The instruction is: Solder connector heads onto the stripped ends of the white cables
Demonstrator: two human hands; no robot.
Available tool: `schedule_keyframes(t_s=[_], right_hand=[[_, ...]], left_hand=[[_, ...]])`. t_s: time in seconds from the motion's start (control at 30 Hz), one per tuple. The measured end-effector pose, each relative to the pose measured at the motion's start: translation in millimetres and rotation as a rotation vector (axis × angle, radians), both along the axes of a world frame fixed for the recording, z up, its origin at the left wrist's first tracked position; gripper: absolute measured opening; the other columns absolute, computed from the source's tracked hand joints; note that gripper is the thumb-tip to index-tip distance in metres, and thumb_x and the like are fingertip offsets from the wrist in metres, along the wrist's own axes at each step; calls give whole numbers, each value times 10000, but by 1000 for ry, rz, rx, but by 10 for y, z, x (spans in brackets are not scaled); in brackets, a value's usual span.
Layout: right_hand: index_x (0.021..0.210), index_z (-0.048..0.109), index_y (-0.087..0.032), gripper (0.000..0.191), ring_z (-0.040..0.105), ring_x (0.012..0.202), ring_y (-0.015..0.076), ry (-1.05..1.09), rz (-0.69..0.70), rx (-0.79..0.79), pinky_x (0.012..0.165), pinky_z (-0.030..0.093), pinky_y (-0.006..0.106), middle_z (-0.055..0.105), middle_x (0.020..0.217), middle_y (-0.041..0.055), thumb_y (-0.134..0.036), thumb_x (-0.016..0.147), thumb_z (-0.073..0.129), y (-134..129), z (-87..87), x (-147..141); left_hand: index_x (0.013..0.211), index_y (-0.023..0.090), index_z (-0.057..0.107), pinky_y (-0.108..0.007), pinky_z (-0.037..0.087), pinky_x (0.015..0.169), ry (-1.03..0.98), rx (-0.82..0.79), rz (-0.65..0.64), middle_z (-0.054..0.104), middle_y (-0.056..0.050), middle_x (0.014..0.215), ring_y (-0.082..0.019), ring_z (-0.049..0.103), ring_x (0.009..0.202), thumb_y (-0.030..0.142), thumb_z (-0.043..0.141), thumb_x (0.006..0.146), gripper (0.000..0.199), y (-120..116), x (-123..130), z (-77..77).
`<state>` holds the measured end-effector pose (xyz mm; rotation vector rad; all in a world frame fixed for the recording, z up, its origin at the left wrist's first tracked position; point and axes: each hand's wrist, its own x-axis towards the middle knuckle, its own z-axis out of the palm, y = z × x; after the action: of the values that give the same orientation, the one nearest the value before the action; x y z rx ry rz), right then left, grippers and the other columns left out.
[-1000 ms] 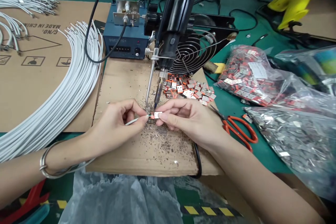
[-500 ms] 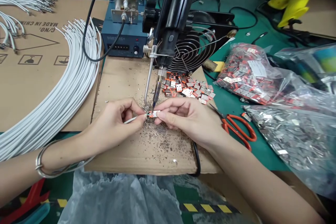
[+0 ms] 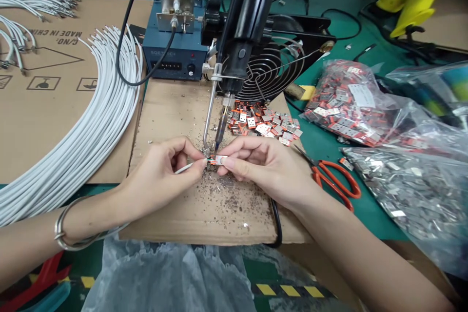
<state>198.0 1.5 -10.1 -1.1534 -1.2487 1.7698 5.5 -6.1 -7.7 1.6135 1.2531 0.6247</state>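
Observation:
Between thumb and fingers, my left hand [image 3: 171,168] pinches a white cable [image 3: 184,168] close to its stripped end, where thin coloured wires show. My right hand [image 3: 256,165] is closed on a USB connector [image 3: 221,160] with a metal shell and orange plastic. The wires meet the back of the connector, right under the tip of a soldering iron [image 3: 221,129] fixed in a stand. Beside the iron, a bent metal tube [image 3: 209,122] comes down to the same spot. Whether the tip touches the joint is too small to tell.
Loose USB connectors [image 3: 263,124] lie behind my right hand. Red-handled scissors [image 3: 336,180] and bags of connectors [image 3: 343,102] and metal shells [image 3: 409,185] are at the right. A fan [image 3: 261,75] and blue solder feeder [image 3: 173,53] stand behind; white cables [image 3: 117,112] lie left.
The whole view has shifted slightly. Both hands keep their grips on the cable and connector beneath the iron, with hardly any movement relative to it.

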Motion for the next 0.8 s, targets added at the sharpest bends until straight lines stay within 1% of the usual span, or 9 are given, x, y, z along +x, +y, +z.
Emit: schedule_keyframes(t_s=[0.27, 0.37, 0.53, 0.63, 0.8], right_hand=[[738, 652, -168, 190, 558, 508, 88, -54, 3, 48, 458, 398, 210, 682, 615, 6, -307, 667, 760, -12, 9, -13], [735, 651, -171, 193, 582, 539, 95, -53, 1, 49, 472, 412, 208, 684, 624, 6, -305, 660, 766, -16, 9, -16], [736, 645, -179, 185, 580, 525, 92, -27, 18, 40, 456, 406, 203, 685, 609, -1, -294, 656, 766, -7, 3, -6], [742, 640, -175, 176, 588, 531, 95, -57, 9, 42, 465, 417, 207, 687, 619, 5, -294, 674, 749, -11, 1, -11], [732, 637, -166, 202, 602, 553, 97, -79, -8, 50, 491, 441, 203, 687, 623, 8, -304, 658, 764, -26, 0, -24]], left_hand=[[765, 157, 614, -194, 267, 447, -6, 1, -2, 390, 63, 526, -73, 357, 483, 233, 577, 803, 93, -13, -2, -14], [767, 162, 612, -195, 262, 448, 5, 4, -4, 392, 64, 527, -72, 354, 482, 232, 576, 803, 87, -18, -8, -10], [760, 158, 611, -199, 258, 442, 3, 5, 2, 399, 61, 524, -76, 349, 478, 236, 572, 800, 96, -18, 5, -3], [756, 158, 609, -201, 263, 448, 12, 9, -2, 410, 56, 534, -79, 354, 487, 231, 565, 800, 96, -11, 10, -13], [759, 159, 602, -200, 265, 453, 16, 8, -2, 406, 59, 537, -78, 350, 491, 224, 560, 803, 89, -2, 9, -27]])
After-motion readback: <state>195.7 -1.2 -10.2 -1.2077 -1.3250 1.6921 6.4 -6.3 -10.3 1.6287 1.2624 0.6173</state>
